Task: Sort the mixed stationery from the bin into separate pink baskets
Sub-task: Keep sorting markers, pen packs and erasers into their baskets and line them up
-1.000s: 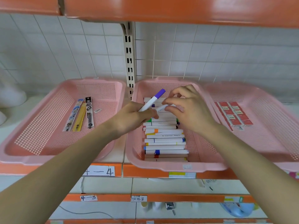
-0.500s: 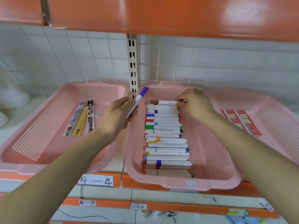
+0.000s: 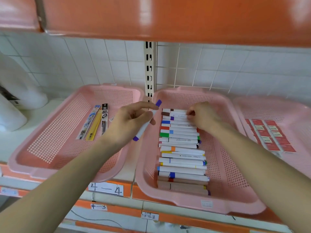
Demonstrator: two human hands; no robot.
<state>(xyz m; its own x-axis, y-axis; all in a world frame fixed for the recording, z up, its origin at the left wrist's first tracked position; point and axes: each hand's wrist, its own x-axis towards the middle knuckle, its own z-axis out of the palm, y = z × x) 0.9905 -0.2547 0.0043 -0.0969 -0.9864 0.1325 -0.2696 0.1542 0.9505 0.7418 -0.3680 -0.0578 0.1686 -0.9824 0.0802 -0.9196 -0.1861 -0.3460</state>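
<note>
Side by side on the shelf [image 3: 129,167]: left basket [image 3: 55,137] with refill packs [image 3: 95,122] inside, middle basket [image 3: 227,174] with stacked markers [image 3: 181,152], right basket [image 3: 269,108] with small boxes [image 3: 269,135].

Orange-edged shelf [image 3: 107,208]; three pink baskets side by side: left [image 3: 55,172], middle [image 3: 198,205], right [image 3: 303,167].

The pink baskets [image 3: 176,201] are made of smooth plastic with small holes. The orange shelf [image 3: 168,17] and white wall tiles [image 3: 252,68] are seen to be shiny. The label [image 3: 106,189] is made of paper.

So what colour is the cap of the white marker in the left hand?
Purple cap, seen best in the head view.
</note>
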